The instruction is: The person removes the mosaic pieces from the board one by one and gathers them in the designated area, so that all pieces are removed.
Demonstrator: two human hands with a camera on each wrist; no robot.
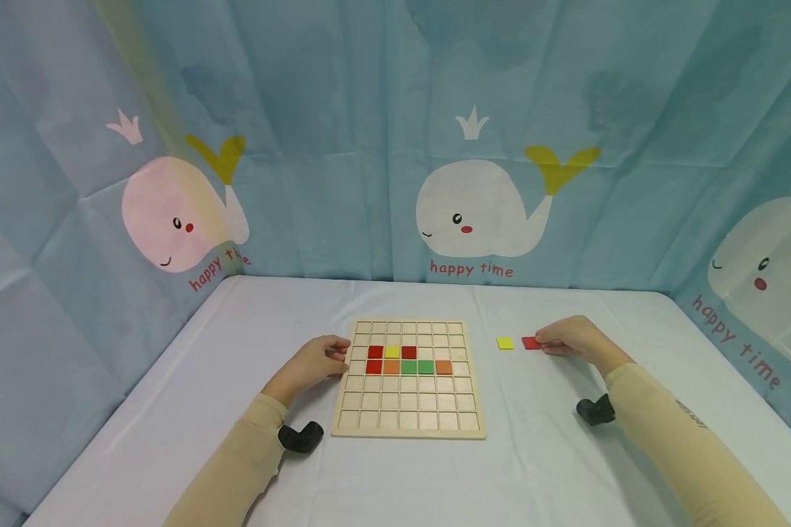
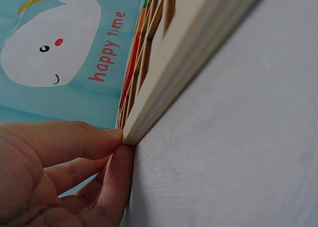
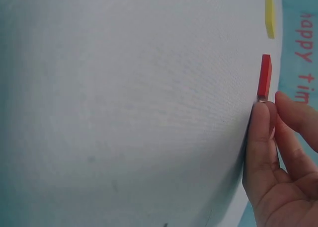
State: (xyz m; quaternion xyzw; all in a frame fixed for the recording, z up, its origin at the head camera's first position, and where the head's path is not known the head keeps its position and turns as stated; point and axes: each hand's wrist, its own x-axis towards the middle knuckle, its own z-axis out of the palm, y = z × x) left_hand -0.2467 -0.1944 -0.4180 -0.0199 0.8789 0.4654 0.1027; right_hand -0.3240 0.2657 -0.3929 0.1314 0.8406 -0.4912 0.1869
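A square wooden grid board (image 1: 409, 424) lies on the table in the head view, with red, yellow, orange and green tiles in two of its rows. My left hand (image 1: 313, 364) pinches the board's left edge; in the left wrist view its thumb (image 2: 74, 140) is on the upper side and a finger is against the lower side. To the right of the board, my right hand (image 1: 576, 340) has its fingertips at the end of a loose red tile (image 1: 530, 342), which they partly cover. The right wrist view shows one fingertip touching that tile's end while another finger stands apart.
A loose yellow tile (image 1: 504, 343) lies between the board and the red tile. White cloth covers the table (image 1: 409, 483), and a blue curtain (image 1: 343, 219) with whale prints hangs behind it. Dark camera mounts (image 1: 301, 438) stick out from both wrists.
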